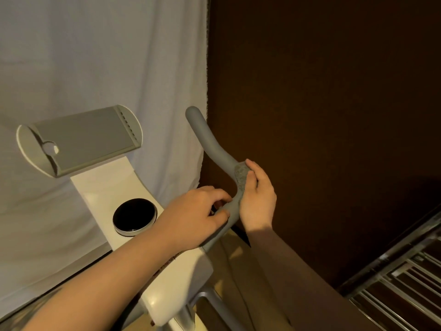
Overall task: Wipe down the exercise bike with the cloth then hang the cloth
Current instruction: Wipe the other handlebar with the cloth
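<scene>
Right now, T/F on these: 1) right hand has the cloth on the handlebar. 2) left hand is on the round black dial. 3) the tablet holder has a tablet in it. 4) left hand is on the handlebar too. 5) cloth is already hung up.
1) True. The right hand presses the cloth against the handlebar.
2) False. The left hand is beside the dial, not on it.
3) False. The tablet holder holds nothing.
4) True. Its fingers curl round the bar's lower part.
5) False. The cloth lies on the bar under the right hand.
</scene>
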Demonstrator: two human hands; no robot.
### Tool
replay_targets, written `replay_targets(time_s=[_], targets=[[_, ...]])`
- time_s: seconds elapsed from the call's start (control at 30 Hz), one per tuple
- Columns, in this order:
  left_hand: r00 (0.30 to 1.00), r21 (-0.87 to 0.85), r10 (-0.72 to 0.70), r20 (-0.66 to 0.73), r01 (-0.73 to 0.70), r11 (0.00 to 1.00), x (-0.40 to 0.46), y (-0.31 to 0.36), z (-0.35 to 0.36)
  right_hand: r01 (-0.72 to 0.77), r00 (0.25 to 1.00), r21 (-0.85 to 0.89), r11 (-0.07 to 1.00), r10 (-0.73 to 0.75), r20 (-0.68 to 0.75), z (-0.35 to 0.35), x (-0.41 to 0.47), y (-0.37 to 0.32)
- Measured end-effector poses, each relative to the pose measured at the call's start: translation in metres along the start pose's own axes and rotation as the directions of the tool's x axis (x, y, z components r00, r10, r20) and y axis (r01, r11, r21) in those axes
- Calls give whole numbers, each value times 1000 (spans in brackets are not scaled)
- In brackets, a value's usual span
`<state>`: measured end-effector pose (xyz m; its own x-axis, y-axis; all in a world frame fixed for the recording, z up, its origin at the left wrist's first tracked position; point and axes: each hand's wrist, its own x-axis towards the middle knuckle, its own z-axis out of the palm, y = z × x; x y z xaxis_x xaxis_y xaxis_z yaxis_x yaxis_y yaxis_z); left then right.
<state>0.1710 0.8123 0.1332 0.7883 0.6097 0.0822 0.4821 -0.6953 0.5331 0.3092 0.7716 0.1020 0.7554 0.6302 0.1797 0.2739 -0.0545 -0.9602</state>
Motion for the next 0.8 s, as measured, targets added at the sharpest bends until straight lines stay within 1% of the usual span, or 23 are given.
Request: replay_targets(time_s=[0.07, 0.17, 0.23, 0.3, 0.37, 0.47, 0.53, 0.57, 0.63, 0.7, 0.73, 0.8], targets=[[1000, 5, 10, -8, -10, 1000, -1, -1, 0, 42, 999, -11, 999, -42, 8, -2, -13, 1], [1000, 21, 17, -19, -16, 1000, -2, -1, 1, 102, 993, -6, 995, -101, 65, -6, -32, 8], [1000, 18, 15, -22, -15, 1000, -1, 0, 1, 69, 993, -64, 996, -62, 98, -5, -10, 7], [1000, 9, 10, -17, -10, 1000, 0, 1, 1, -18, 993, -93, 996, 28, 114, -3, 24, 3], [1000, 13, 9, -16, -9, 1000, 0, 1, 1, -113, 987, -46, 993, 118, 111, -2, 37, 0], [1000, 20, 11, -20, -10, 1000, -1, 0, 2, -145, 989, 72, 987, 146, 1, -1, -4, 7], [1000, 11, 0, -26, 0, 1000, 0, 0, 2, -167, 983, 196, 966, 178, -38, -1, -36, 5], [1000, 3, -3, -25, 3, 1000, 0, 0, 2, -200, 975, 210, 957, 216, -56, 1, -33, 5], [1000, -7, -7, -22, 7, 1000, 1, 1, 2, -278, 956, 163, 947, 289, -48, 4, -5, 9], [1000, -1, 1, -27, -1, 1000, 0, 1, 1, -333, 941, 217, 917, 337, 20, 3, 19, 9], [1000, 3, 3, -30, -3, 1000, -1, 1, 1, -335, 941, 254, 907, 335, 45, 5, 17, 11], [1000, 16, 6, -28, -6, 1000, -1, 0, 1, -287, 955, 282, 915, 298, 5, 6, -7, 13]])
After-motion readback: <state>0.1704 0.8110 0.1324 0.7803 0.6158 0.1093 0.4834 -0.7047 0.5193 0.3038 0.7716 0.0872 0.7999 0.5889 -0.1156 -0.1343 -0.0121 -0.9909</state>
